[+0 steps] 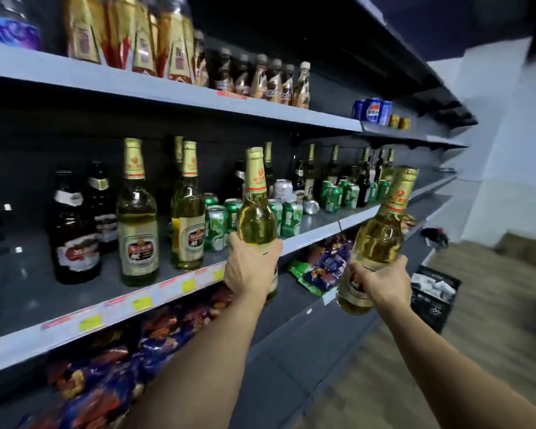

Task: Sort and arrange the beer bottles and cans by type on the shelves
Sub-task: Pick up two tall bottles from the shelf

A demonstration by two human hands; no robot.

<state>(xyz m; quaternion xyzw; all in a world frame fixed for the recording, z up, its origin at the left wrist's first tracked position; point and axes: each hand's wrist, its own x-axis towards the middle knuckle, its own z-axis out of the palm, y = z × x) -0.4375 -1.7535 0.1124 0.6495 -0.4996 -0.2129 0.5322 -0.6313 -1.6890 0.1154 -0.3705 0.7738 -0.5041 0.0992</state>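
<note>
My left hand (250,267) grips a clear gold-foiled beer bottle (256,218) upright, just in front of the middle shelf (174,286). My right hand (384,281) grips a second bottle of the same kind (381,236), tilted to the right and held off the shelf. Two matching gold bottles (137,224) (188,218) stand on the shelf at left, beside two dark brown bottles (75,233). Green cans (217,227) cluster behind my left hand's bottle, and more green cans (338,193) and bottles stand further right.
The top shelf (167,88) carries gold-boxed bottles, small brown bottles and blue cans (372,110). Snack bags (322,264) fill the shelf below. A black crate (433,298) sits on the wooden floor at right.
</note>
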